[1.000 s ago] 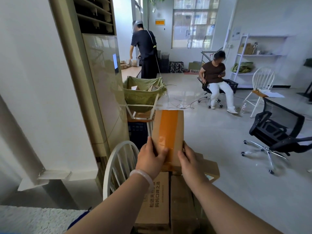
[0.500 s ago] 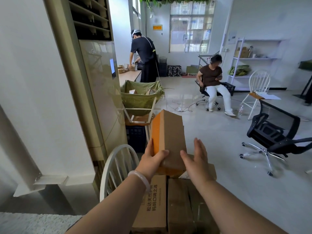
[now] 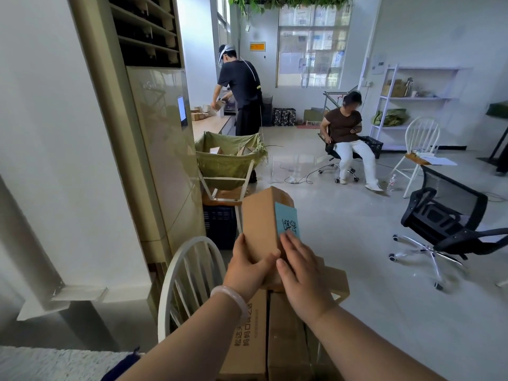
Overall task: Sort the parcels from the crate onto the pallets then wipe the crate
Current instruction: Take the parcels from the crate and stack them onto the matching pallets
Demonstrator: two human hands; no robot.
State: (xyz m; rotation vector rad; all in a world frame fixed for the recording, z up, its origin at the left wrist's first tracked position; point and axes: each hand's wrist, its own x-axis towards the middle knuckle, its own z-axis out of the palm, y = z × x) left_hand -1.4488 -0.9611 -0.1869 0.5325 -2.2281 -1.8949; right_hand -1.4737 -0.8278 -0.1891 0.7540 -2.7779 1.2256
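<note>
Pale floor (image 3: 357, 284) fills the right half of the room, with a black office chair (image 3: 445, 221) at three o'clock and, far at twelve o'clock, a standing person (image 3: 242, 86) and a seated person (image 3: 346, 127).

Near the middle of the view one parcel (image 3: 258, 229) is held upright, above a stack of cartons (image 3: 244, 345) lying at six o'clock. The left hand (image 3: 247, 268) grips the lower left part of the parcel, with the thumb across the front face, so it seems to carry the weight. The right hand (image 3: 305, 279) is flat with straight fingers, which press on the right face just under a blue label (image 3: 287, 221) with handwriting.

Probably the parcel is turned like this so that the label faces the person and can be read, and the label may decide the pallet. No pallet can be recognised with certainty.

At nine o'clock from the parcel stands a dark crate (image 3: 220, 226), under a frame carrying a green sack (image 3: 228, 163), beside a tall air conditioner (image 3: 162, 149). Whether it is the crate of the task cannot be told. At eight o'clock a white chair (image 3: 198, 240) stands just beside the cartons.
</note>
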